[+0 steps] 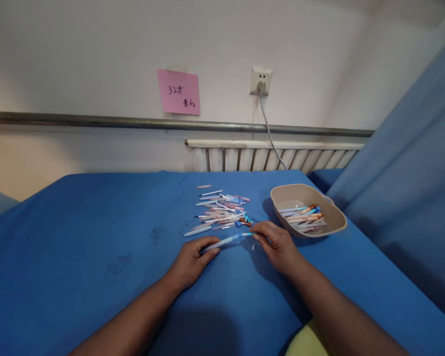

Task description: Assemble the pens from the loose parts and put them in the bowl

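Note:
My left hand (pixel 193 259) pinches the barrel of a light blue pen (pixel 222 242), which lies nearly level over the blue cloth. My right hand (pixel 276 242) has its fingers pinched at the pen's tip end, at a small blue piece there. A tiny white bit (pixel 252 246) lies on the cloth just below the tip. Beyond both hands lies a loose pile of pens and pen parts (pixel 220 210). A beige oval basin (pixel 311 194) to the right of my right hand holds several pens (pixel 304 216).
The blue-covered table (pixel 96 237) reaches back to a white wall with a radiator (pixel 274 157), a metal rail, a socket with a grey cable (pixel 260 81) and a pink note (pixel 178 92). A blue drape (pixel 411 173) hangs at the right.

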`<state>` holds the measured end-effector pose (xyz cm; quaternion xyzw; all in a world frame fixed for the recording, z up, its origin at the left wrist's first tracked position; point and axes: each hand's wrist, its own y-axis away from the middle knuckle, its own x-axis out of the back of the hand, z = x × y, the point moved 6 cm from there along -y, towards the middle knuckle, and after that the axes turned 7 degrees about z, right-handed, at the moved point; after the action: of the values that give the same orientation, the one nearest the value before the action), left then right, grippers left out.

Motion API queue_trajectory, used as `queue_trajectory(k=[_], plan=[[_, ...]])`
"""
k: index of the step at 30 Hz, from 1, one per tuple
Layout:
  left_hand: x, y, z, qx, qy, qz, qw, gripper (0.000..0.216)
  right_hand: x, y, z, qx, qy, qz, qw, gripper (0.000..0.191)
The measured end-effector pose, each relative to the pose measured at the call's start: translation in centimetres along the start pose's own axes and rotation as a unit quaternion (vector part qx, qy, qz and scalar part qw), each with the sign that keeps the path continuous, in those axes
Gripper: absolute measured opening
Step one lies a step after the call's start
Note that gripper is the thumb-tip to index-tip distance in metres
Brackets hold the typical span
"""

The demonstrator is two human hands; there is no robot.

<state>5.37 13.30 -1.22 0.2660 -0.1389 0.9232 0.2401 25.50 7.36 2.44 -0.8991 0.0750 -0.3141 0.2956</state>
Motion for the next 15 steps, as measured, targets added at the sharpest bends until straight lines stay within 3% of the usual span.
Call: queue_trajectory(k=[7,15], plan=[[0.0,0.2,0.5,-0.048,-0.058,-0.020,0.997,0.022,-0.3,0.3,-0.8,0.054,0.041,-0.056,0.996,0.025],[-0.1,0.2,0.4,-0.012,-0.001,-0.027,1.000,0.023,0.1,0.2,0.5,-0.045,-0.084,0.066,0.993,0.015]])
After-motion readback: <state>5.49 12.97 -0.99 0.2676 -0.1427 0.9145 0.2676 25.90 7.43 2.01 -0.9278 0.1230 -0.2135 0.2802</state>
